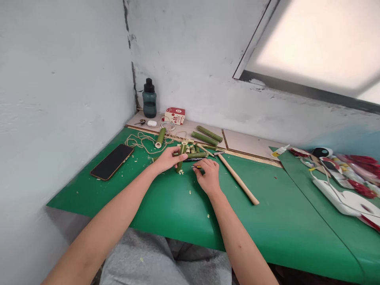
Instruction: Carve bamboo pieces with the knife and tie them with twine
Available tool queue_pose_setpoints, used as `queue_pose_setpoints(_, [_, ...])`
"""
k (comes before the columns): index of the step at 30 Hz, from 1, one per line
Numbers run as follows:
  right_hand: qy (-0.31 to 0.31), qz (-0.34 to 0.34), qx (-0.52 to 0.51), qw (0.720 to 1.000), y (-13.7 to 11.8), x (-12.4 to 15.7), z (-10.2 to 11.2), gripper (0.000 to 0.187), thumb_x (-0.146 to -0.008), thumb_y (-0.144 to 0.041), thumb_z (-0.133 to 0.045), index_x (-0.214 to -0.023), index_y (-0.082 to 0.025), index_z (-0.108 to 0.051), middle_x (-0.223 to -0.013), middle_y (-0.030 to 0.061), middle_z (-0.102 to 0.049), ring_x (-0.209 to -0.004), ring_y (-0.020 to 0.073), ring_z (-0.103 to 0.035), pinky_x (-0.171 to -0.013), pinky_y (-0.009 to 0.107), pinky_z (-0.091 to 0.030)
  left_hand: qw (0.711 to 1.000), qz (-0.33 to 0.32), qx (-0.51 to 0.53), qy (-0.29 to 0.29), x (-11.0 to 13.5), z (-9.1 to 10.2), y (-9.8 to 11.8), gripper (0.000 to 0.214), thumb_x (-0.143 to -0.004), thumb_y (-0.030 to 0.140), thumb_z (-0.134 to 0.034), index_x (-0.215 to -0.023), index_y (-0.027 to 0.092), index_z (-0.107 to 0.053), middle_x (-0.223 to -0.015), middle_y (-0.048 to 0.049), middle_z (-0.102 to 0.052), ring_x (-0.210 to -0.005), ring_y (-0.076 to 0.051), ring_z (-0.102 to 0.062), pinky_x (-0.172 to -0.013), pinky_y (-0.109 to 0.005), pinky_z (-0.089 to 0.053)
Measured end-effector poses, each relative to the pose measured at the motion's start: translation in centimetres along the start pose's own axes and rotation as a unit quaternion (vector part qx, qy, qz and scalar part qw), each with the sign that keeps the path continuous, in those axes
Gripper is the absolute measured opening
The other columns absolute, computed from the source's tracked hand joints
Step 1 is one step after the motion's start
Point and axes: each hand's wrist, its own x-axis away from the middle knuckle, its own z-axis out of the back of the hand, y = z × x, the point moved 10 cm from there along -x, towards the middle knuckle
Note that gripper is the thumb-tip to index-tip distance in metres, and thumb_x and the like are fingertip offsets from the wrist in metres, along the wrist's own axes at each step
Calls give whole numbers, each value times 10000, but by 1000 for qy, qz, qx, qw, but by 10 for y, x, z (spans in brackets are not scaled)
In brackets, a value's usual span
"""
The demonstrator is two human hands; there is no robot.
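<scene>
My left hand is closed round a green bamboo tube, held upright with its pale cut rim on top. Just to the right, my right hand pinches a slim pointed tool with yellow and black on it; the fingers cover most of its body. The tool's tip points left at the tube, with a small gap between. Behind the hands lie several short bamboo pieces and a longer bamboo length. Pale shavings are scattered beneath the tube.
A hammer lies right of my right hand. Twine, a bamboo section and a phone are on the left. Split bamboo, a box and a bottle line the wall. A white power strip sits far right.
</scene>
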Motion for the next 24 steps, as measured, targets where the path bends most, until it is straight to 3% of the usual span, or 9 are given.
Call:
queue_pose_setpoints(4, [38, -81, 23, 996, 32, 6, 10, 169, -847, -129, -591, -907, -230, -712, -983, 90, -752, -993, 315, -583, -892, 470, -340, 998, -2, 26, 63, 2, 13, -1, 455, -746, 561, -852, -848, 179, -628, -691, 31, -537, -539, -93, -491, -436, -218, -416])
queue_pose_setpoints(7, [35, -96, 26, 994, 36, 6, 10, 300, -764, -84, -579, -966, -243, -733, -1047, 86, -759, -1041, 326, -575, -901, 483, -352, 991, -3, 65, 116, 5, 25, 0, 442, -780, 564, -820, -826, 188, -592, -629, 54, -465, -509, -80, -453, -450, -214, -396])
queue_pose_setpoints(10, [27, -66, -4, 997, 17, 5, 10, 436, -714, -63, -572, -1062, -267, -737, -1159, 67, -742, -1141, 319, -577, -986, 514, -383, 979, -3, 126, 159, 7, 33, 3, 437, -784, 554, -798, -843, 205, -542, -625, 71, -434, -481, -69, -421, -449, -218, -389])
queue_pose_setpoints(13, [13, 9, -94, 995, -18, 4, 6, 437, -814, -75, -529, -1152, -265, -731, -1221, 77, -729, -1212, 290, -596, -1064, 511, -450, 963, 0, 187, 196, 9, 39, 5, 446, -780, 550, -764, -816, 216, -470, -617, 87, -391, -456, -56, -361, -418, -211, -345])
queue_pose_setpoints(16, [-98, 50, -144, 983, -52, 11, -21, 396, -999, -246, -522, -1365, -258, -674, -1434, 97, -666, -1373, 285, -569, -1169, 520, -454, 946, 0, 233, 224, 11, 47, 7, 438, -753, 519, -760, -803, 215, -449, -607, 98, -357, -451, -46, -317, -404, -199, -298])
queue_pose_setpoints(19, [-229, 39, -132, 964, -77, 29, -49, 600, -1008, -487, -599, -1532, -199, -554, -1635, 146, -466, -1553, 341, -396, -1277, 582, -340, 934, -6, 265, 241, 12, 54, 9, 419, -728, 482, -769, -803, 209, -460, -604, 102, -356, -453, -41, -309, -403, -192, -277])
queue_pose_setpoints(21, [-280, 40, -152, 947, -95, 43, -51, 690, -996, -564, -601, -1567, -188, -510, -1666, 149, -402, -1587, 346, -326, -1309, 596, -271, 928, -11, 279, 246, 13, 55, 10, 414, -717, 462, -780, -797, 206, -464, -600, 104, -360, -453, -40, -314, -404, -188, -276])
queue_pose_setpoints(24, [-335, 31, -269, 903, -115, 68, -33, 659, -1004, -601, -574, -1564, -258, -512, -1650, 84, -440, -1566, 296, -379, -1308, 538, -297, 924, -14, 293, 244, 14, 54, 11, 412, -705, 435, -800, -787, 204, -468, -590, 106, -365, -450, -40, -327, -404, -183, -288])
